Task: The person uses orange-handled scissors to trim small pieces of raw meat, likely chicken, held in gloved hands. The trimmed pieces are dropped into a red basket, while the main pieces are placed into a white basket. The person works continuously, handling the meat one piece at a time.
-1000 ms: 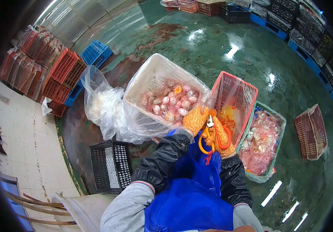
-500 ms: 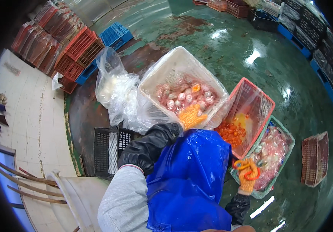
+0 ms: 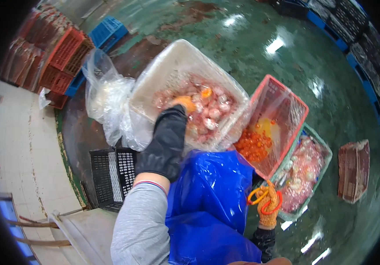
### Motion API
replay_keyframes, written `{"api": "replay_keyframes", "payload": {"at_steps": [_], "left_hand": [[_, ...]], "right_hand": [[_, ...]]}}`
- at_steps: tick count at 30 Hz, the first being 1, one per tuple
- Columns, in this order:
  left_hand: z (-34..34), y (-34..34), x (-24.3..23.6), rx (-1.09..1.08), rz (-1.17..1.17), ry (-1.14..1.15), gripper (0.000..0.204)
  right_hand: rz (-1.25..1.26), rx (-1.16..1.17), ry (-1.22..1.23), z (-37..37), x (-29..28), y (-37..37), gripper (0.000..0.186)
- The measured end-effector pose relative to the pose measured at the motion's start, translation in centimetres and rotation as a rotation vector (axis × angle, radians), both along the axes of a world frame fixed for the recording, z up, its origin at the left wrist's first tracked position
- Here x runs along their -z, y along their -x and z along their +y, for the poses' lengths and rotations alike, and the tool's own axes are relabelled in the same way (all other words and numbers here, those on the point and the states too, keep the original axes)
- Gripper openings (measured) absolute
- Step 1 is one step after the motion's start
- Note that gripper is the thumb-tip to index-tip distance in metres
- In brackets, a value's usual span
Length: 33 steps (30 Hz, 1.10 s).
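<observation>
My left hand point(image 3: 183, 104), in an orange glove, reaches into a white tub point(image 3: 147, 81) of wet, pinkish round pieces point(image 3: 214, 112) that look like seafood or offal. Its fingers are mostly hidden, so I cannot tell whether it grips any. An orange blob point(image 3: 206, 92) lies among the pieces. At the lower right my right hand point(image 3: 268, 205), also gloved in orange, is closed on scissors point(image 3: 274, 210) with orange-red looped handles; their blades do not show clearly. It is beside a green basket point(image 3: 329, 157) of similar pink pieces.
A red plastic-lined crate point(image 3: 305, 106) holds orange-red lumps point(image 3: 254, 145). Clear plastic bags point(image 3: 112, 106) lie left of the tub, above a black crate point(image 3: 101, 176). A brownish-red basket point(image 3: 353, 172) stands at right. Crates point(image 3: 62, 55) are stacked far left. The green floor point(image 3: 251, 48) is wet.
My left hand has moved up and left, deeper into the pieces in the tub. My right hand, with the scissors, has shifted slightly left. The whole view has swung a little.
</observation>
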<state>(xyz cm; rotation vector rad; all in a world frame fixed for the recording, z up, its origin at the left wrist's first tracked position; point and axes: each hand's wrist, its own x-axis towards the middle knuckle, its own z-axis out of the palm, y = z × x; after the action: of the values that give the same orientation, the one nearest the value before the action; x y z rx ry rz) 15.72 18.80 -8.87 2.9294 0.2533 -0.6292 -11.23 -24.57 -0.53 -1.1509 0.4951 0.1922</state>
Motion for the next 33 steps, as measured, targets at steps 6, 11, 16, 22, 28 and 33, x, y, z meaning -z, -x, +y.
{"api": "replay_keyframes", "payload": {"at_steps": [6, 11, 16, 22, 28, 33], "left_hand": [[0.9, 3.1, -2.3, 0.242, -0.1, 0.164, 0.045], [1.8, 8.3, -7.5, -0.345, -0.099, 1.328, 0.023], [-2.3, 11.1, -11.2, -0.889, -0.334, 2.3, 0.016], [-3.5, 10.6, -9.1, -0.973, -0.256, 2.627, 0.033], [-1.7, 9.8, -1.3, -0.499, -0.776, 1.502, 0.022], [1.8, 8.1, -2.6, -1.005, -0.047, 2.558, 0.024]], "right_hand": [[0.145, 0.206, -0.174, 0.3, -1.5, -0.6, 0.041], [0.078, 0.1, -0.209, 0.1, -0.6, -0.7, 0.043], [0.047, -0.012, -0.195, 2.0, -2.0, -1.4, 0.042], [-0.077, -0.202, -0.285, 5.2, -4.8, -2.1, 0.038], [-0.045, -0.275, -0.354, 7.1, -7.0, -2.1, 0.037], [-0.067, -0.334, -0.227, 6.8, -6.9, -1.1, 0.035]]}}
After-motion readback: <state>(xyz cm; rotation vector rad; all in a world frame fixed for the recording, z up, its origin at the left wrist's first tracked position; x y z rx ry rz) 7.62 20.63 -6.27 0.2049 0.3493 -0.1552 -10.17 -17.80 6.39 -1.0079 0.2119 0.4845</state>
